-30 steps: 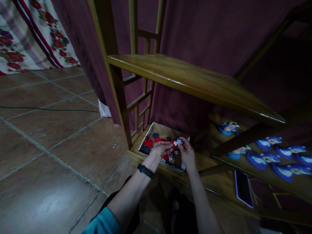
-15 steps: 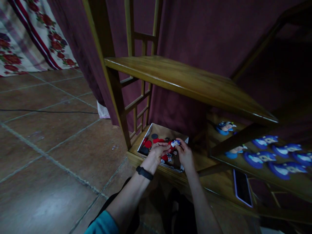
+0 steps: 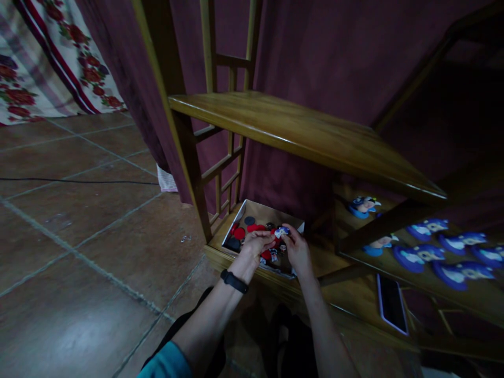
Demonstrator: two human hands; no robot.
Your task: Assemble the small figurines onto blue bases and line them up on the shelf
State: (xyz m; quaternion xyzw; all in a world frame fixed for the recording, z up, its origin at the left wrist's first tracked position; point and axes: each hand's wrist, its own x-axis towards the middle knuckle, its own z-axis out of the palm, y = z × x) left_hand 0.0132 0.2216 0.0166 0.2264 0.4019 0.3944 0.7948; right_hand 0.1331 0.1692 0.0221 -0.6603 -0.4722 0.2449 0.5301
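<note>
Over a shallow white-edged box, both hands meet at a small blue-and-white figurine. My left hand is closed at its left side, where a bit of red shows beneath it. From the right, the bent fingers of my right hand pinch the figurine's edge. Inside the box lie red discs, dark discs and small black-and-white pieces. My hands hide part of the contents.
Several blue-based figurines stand on the right-hand shelf. A phone lies on the lower board to my right. An upper wooden shelf juts out above the box. A black cable crosses the tiled floor at left.
The figurine has shifted slightly left and turned a little between my fingers. Both hands keep nearly the same place over the box.
</note>
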